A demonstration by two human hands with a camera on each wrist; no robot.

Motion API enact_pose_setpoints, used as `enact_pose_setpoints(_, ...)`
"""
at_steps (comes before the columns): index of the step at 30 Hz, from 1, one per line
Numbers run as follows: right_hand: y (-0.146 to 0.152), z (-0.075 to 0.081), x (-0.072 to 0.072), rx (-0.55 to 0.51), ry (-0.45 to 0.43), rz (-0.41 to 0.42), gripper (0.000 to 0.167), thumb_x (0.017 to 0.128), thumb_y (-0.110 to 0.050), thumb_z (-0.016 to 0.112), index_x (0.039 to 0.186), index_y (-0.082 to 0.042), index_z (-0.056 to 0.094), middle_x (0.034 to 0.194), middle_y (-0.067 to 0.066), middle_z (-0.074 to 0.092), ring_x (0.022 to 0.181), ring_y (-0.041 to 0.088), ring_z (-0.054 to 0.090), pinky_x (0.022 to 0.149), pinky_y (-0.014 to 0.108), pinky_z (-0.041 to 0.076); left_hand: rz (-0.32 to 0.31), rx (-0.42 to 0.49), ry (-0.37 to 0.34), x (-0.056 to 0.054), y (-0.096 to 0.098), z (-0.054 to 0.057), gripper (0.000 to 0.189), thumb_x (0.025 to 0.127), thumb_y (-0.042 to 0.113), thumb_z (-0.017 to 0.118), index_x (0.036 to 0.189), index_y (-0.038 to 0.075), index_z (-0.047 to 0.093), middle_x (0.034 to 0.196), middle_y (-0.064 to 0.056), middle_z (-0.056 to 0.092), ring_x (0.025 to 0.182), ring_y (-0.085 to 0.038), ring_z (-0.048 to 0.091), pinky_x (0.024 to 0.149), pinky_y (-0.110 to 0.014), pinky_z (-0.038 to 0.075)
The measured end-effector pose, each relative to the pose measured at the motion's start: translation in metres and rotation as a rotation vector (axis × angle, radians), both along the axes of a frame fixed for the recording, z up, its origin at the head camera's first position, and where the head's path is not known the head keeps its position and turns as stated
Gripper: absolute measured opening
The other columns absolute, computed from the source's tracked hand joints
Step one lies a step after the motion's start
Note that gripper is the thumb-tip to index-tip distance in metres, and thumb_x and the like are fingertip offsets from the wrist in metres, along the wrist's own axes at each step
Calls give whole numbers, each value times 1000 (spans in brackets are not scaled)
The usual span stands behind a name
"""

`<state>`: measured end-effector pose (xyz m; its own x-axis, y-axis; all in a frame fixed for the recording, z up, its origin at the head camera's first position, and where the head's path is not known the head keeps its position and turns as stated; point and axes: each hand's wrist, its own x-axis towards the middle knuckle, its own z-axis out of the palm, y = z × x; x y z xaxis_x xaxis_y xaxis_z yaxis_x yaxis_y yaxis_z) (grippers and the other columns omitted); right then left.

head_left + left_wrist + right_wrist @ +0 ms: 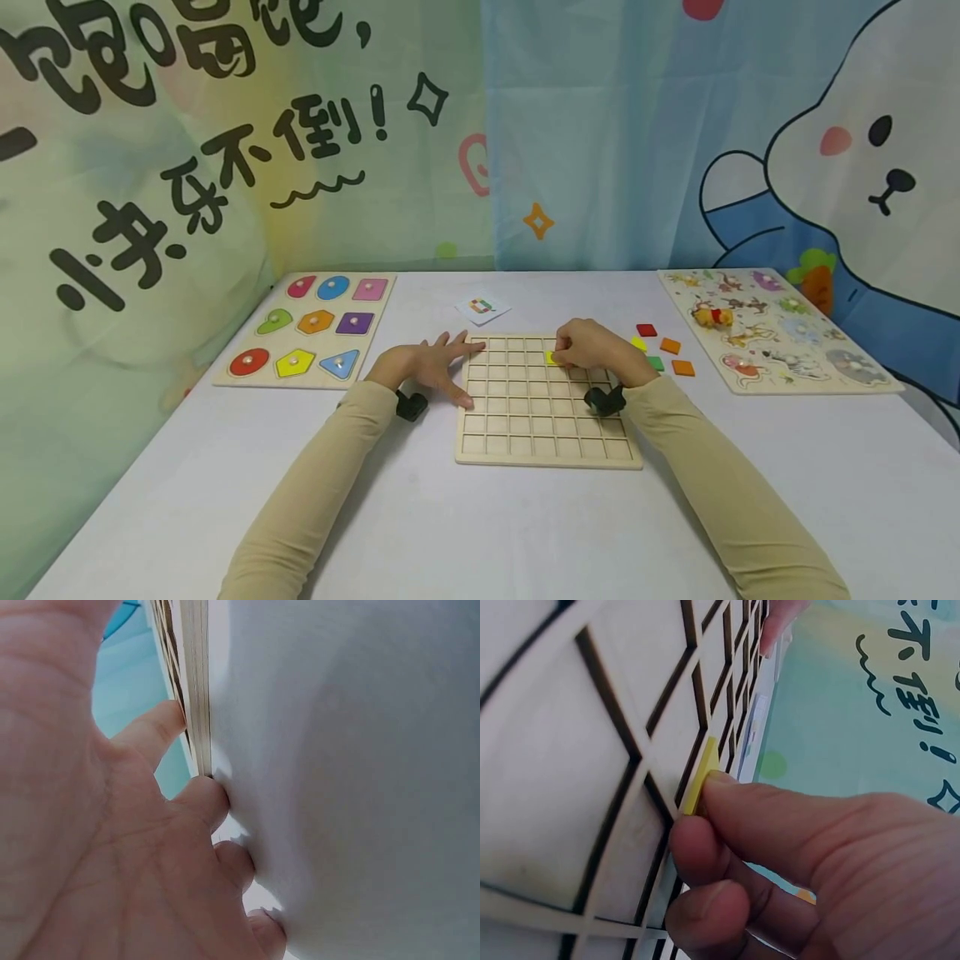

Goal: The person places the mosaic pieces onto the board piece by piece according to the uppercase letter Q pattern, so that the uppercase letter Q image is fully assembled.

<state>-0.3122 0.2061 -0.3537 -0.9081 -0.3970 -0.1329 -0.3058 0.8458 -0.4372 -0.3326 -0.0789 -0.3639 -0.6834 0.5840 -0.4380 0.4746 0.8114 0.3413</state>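
Head view: the left hand [433, 368], fingers spread at the left edge of the grid board [547, 460], should brace it, and the yellow tile [551, 358] at the top row, pinched by the right hand [590, 343], is best lowered square.

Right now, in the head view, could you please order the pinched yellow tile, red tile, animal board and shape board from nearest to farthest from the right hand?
1. Yellow tile: pinched in the right hand.
2. Red tile: just right of that hand.
3. Animal board: farther right.
4. Shape board: across on the left.
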Motion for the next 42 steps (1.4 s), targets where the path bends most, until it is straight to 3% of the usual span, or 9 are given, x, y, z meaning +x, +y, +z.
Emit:
enact_pose_setpoints(12,5,-1,-3,-28,29,44,17,93,-14,63,80,-5,68,67,1,64,61,12,50,62,26,41,2,14,2,1,0,0,106,80,51,76,159,28,8,164,-8,-12,149,-35,-15,118,-59,-5)
enact_pose_setpoints(18,10,1,-5,-28,-8,53,24,98,-18,57,82,-5,69,63,-1,59,55,11,44,57,26,37,-1,13,4,1,0,0,106,80,51,75,158,28,8,165,-8,-12,149,-36,-15,118,-60,-5)
enact_pose_setpoints(23,13,6,-3,-18,-29,56,25,100,-19,55,87,-4,70,68,3,64,57,12,47,57,27,39,2,9,7,2,1,0,106,80,51,76,159,28,8,164,-8,-12,149,-34,-15,118,-58,-5)
enact_pose_setpoints(31,24,18,-3,-27,-3,27,30,100,-20,54,108,4,70,80,11,70,64,16,58,60,27,46,2,13,9,3,0,0,105,80,51,76,159,28,9,165,-8,-11,149,-34,-15,118,-58,-5)
enact_pose_setpoints(42,56,34,-1,21,19,-99,35,100,-21,52,115,8,64,87,18,69,69,23,63,61,32,50,-9,10,6,1,0,0,105,81,51,74,159,26,8,164,-10,-11,149,-36,-14,118,-59,-5)
